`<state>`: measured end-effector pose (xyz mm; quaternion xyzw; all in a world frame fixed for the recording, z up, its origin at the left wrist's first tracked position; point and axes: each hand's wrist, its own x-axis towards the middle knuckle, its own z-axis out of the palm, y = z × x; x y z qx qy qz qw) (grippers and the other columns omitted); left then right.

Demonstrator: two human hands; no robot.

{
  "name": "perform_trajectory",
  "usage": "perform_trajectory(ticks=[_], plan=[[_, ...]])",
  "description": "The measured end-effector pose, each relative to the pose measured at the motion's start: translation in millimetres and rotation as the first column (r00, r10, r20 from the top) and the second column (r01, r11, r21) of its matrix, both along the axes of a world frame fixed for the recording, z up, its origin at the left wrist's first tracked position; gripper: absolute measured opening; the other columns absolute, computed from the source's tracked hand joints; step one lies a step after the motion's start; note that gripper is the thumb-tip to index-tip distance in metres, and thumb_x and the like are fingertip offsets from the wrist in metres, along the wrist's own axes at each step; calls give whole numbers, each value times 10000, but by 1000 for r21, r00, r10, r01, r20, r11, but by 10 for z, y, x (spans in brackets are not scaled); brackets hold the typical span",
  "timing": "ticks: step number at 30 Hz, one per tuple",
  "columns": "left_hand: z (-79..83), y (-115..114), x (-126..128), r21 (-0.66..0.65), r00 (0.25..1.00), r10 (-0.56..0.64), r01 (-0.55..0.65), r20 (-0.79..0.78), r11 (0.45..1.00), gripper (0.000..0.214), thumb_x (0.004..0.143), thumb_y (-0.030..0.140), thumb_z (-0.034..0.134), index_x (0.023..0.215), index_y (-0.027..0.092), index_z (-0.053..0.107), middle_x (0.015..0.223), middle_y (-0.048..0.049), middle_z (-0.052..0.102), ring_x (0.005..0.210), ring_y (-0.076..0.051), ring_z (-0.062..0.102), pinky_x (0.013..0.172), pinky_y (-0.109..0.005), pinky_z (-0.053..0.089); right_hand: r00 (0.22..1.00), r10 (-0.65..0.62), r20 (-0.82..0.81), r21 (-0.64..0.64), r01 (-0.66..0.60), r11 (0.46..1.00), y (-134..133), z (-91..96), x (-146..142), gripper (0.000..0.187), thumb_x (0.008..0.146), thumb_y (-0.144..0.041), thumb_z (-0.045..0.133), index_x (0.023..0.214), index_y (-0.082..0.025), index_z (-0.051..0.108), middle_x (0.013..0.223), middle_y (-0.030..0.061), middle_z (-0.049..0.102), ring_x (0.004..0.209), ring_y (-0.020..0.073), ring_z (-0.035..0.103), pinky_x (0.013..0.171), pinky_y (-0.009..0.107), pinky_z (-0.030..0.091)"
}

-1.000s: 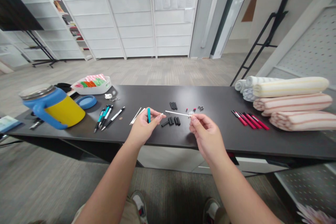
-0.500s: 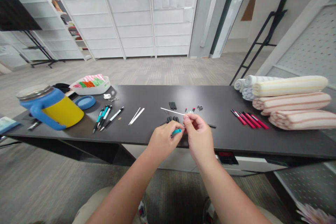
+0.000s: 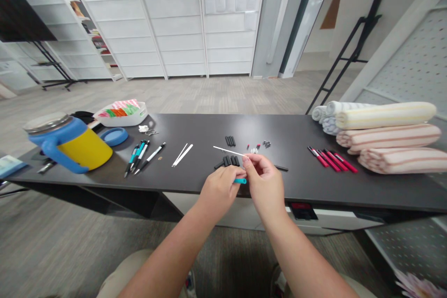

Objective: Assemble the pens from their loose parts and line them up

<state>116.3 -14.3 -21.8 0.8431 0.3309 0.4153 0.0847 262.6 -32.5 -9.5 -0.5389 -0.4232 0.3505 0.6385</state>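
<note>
My left hand is closed around a short teal pen part, whose tip sticks out to the right. My right hand pinches a thin white refill rod that slants up and to the left over the black table. Both hands meet near the table's front edge. Several short black pen grips lie just behind them, with more black grips farther back.
Teal and black pens and two white rods lie to the left. A yellow jug with a blue handle, a blue lid and a white tray stand farther left. Red pens and rolled towels lie right.
My left hand carried the teal part from the left over to my right hand. Both hands have come together and sunk slightly toward the table's front edge.
</note>
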Motion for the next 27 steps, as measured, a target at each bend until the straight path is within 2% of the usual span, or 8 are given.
perform_trajectory(ticks=[4,7,12,19,27], plan=[[-4,10,4,29,1000,-6,6,0,1000,210,976,87,569,1080,237,675,981,-28,798,885,-192,748,830,-325,593,998,-45,43,-3,45,999,-6,21,-10,416,904,-613,738,1000,-209,765,877,56,782,739,224,687,688,334,539],[-15,6,16,122,1000,-25,23,14,992,192,1003,110,569,1109,228,678,1032,-45,809,934,-200,758,863,-342,609,995,-72,75,-16,73,997,-8,47,-10,421,902,-615,734,993,-206,770,864,57,779,735,224,687,686,336,534],[-43,-13,38,252,1000,-14,12,6,968,216,1043,125,541,1207,205,656,1131,-92,808,986,-215,758,886,-376,619,997,-46,60,-13,47,999,-6,57,3,404,899,-600,736,975,-205,768,839,54,767,723,219,677,669,329,529],[-48,-18,50,271,999,21,-12,-32,963,218,1067,151,499,1199,200,666,1105,-100,812,955,-217,762,860,-382,619,994,-28,104,-32,32,999,-11,22,18,374,922,-582,720,982,-217,777,833,48,774,723,220,684,674,326,528],[-64,-31,50,273,1000,-11,18,-28,962,240,1057,114,507,1238,194,644,1157,-107,803,970,-223,751,869,-390,593,993,-16,116,-112,29,993,-32,52,46,416,894,-627,724,986,-225,779,772,45,766,632,222,675,588,321,521]])
